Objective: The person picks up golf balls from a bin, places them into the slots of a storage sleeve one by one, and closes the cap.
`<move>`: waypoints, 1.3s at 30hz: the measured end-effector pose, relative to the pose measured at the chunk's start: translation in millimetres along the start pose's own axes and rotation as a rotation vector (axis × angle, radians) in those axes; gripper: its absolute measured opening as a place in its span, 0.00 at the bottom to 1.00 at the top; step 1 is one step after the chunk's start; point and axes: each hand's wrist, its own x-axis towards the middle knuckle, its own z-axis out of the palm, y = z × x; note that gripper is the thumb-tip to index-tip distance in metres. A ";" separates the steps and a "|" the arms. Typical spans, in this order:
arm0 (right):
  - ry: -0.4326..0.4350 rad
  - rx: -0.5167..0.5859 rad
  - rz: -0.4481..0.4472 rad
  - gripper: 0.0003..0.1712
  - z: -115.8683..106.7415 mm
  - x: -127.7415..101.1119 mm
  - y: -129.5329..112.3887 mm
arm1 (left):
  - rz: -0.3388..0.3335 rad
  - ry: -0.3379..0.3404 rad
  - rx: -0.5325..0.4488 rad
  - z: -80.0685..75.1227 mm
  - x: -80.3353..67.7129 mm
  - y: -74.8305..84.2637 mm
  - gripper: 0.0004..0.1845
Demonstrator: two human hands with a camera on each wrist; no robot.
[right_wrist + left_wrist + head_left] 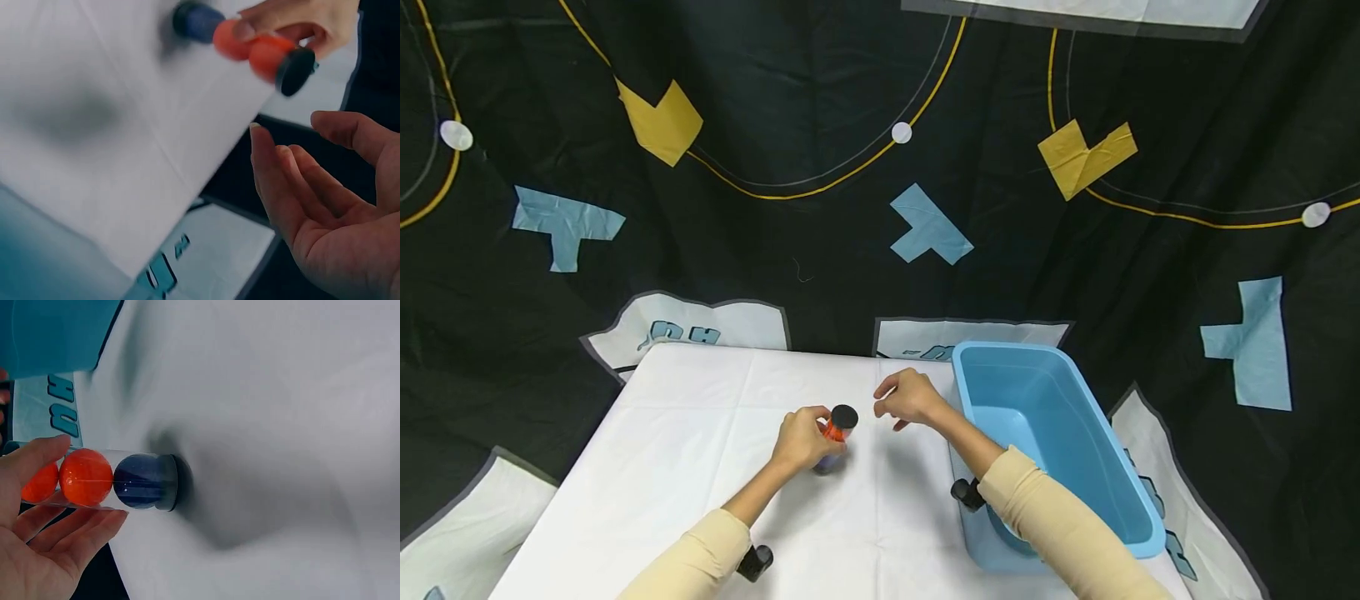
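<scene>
My left hand (801, 439) grips a clear tube (140, 481) with dark caps at its two ends. Inside it are two orange balls (86, 477) and one dark blue ball, the blue one at the lower end. The tube stands roughly upright over the white table; whether its lower cap touches the cloth I cannot tell. My right hand (912, 397) hovers a little to the right of the tube, near the blue tub. Its fingers (275, 181) and thumb are spread apart and loosely bent, with nothing between them in the right wrist view.
A light blue plastic tub (1078, 442) stands on the right side of the table (700, 467), under my right forearm. Behind the table hangs a black cloth (775, 258) with yellow and blue tape pieces. White printed sheets (715, 327) lie along the table's far edge.
</scene>
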 end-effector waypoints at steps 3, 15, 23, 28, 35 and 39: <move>0.020 -0.053 0.014 0.15 -12.4 -1.9 -0.6 | -0.009 0.020 0.011 -4.9 6.9 -2.7 0.22; -0.064 -0.190 0.073 0.17 -29.0 -6.8 9.0 | -0.125 0.120 -0.062 -17.6 32.8 -13.7 0.25; -0.062 -0.199 0.083 0.18 -26.0 -7.4 12.3 | -0.162 0.111 -0.065 -13.5 34.0 -23.1 0.24; -0.053 -0.208 0.090 0.19 -25.1 -7.6 11.0 | -0.138 0.056 -0.013 -16.9 34.4 -23.9 0.26; 0.060 -0.213 0.020 0.18 -33.7 -13.8 8.6 | -0.123 -0.127 0.062 -41.9 33.6 -15.5 0.36; 0.188 -0.196 -0.057 0.17 -44.6 -21.7 8.4 | -0.098 -0.119 0.098 -61.1 36.4 -12.3 0.29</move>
